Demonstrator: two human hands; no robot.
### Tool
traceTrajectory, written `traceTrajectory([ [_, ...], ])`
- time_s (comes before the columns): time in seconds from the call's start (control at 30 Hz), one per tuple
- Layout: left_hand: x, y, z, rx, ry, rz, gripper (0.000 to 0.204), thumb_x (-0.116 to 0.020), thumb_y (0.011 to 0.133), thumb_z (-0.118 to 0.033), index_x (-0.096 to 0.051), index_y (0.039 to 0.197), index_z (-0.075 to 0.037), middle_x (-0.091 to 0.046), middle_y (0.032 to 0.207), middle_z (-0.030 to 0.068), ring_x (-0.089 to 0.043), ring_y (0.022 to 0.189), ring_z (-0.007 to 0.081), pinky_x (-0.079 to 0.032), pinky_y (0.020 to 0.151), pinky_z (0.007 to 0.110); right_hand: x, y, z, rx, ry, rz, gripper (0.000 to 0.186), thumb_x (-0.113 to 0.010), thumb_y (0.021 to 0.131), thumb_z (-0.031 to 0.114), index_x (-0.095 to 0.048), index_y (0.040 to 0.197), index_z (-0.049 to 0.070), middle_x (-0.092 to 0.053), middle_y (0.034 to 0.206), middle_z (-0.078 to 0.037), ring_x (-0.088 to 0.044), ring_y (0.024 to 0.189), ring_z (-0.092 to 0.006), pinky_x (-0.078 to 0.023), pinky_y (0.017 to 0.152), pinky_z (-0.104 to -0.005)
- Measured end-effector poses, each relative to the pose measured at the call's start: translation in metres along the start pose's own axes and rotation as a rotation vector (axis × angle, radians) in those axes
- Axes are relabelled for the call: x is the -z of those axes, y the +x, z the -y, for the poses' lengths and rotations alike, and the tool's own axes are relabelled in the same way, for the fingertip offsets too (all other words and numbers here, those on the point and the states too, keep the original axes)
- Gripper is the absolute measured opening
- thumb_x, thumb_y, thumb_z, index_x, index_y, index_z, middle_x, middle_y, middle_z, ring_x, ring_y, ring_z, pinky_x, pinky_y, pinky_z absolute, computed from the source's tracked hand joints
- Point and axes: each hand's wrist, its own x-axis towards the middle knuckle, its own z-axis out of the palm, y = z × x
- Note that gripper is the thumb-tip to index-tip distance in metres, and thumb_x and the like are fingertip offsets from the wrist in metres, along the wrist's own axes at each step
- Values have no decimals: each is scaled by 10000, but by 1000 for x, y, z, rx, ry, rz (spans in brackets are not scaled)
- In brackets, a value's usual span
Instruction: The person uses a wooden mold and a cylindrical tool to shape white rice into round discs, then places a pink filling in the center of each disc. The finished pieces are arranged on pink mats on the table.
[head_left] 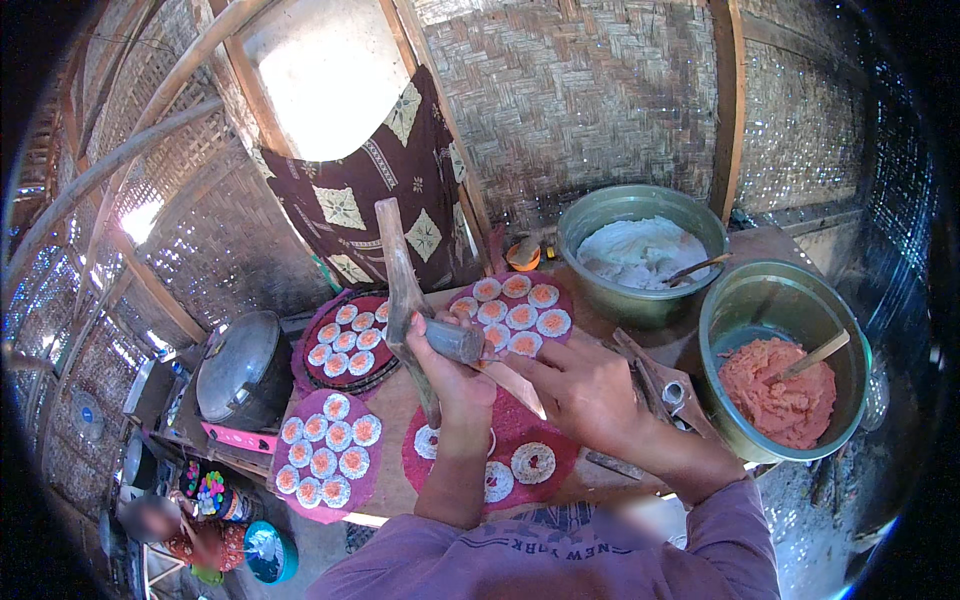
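Note:
My left hand (460, 380) is wrapped round a grey cylinder (453, 341) fixed to a crooked, branch-like wooden handle (398, 260). The cylinder lies tilted, its end toward my right hand (595, 395). Bent fingers of that hand are closed by the cylinder's end, at a flat pale wooden spatula (516, 388); its grip is partly hidden. Below both hands lies a round magenta cloth (560, 437) bearing several white dough rounds, one of them a ring (533, 463) with a hole in its middle. My left forearm covers part of this cloth.
Three more magenta rounds hold white cakes (338, 435) with orange topping. At right stand a green tub (590, 295) of white dough and another tub (715, 330) of pink-orange dough, each with a stick. A lidded pot (240, 365) stands left; a person (205, 545) sits lower left.

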Motion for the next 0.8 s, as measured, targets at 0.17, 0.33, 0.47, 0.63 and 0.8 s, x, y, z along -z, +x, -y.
traceTrajectory([
  [0.17,-4,-3,0,-12,17,-51,415,-495,888,-534,-468,803,-129,-486,703,15,-432,470,144,-335,406,284,-6,0,3,-13,-26,-15,286,-657,756,186,-682,1038,147,-555,717,-20,-604,670,-180,-483,527,-329],
  [0.33,-5,-4,-1,-15,2,-41,415,-509,889,-525,-479,803,-119,-494,688,22,-432,457,150,-325,386,260,-7,0,5,-58,36,-2,388,-688,686,109,-691,1070,161,-575,731,-19,-591,665,-219,-491,562,-361],
  [0.47,-4,-4,-1,-20,-11,-42,420,-522,884,-525,-483,792,-117,-492,682,25,-433,453,151,-323,373,257,-8,1,6,-67,49,-24,380,-687,689,111,-691,1066,154,-584,737,-25,-600,663,-222,-488,555,-363],
  [0.63,-4,-2,0,-23,-15,-71,432,-523,880,-534,-483,768,-118,-491,673,27,-444,454,149,-326,361,268,-9,2,7,-67,35,-5,377,-685,692,105,-687,1066,153,-596,753,-30,-605,665,-225,-487,554,-367],
  [0.8,-2,0,-1,-4,-12,-56,437,-513,883,-537,-485,768,-117,-491,665,23,-467,457,150,-333,351,264,-9,2,8,-87,42,24,377,-681,697,102,-685,1070,156,-602,763,-30,-608,666,-228,-489,555,-368],
])
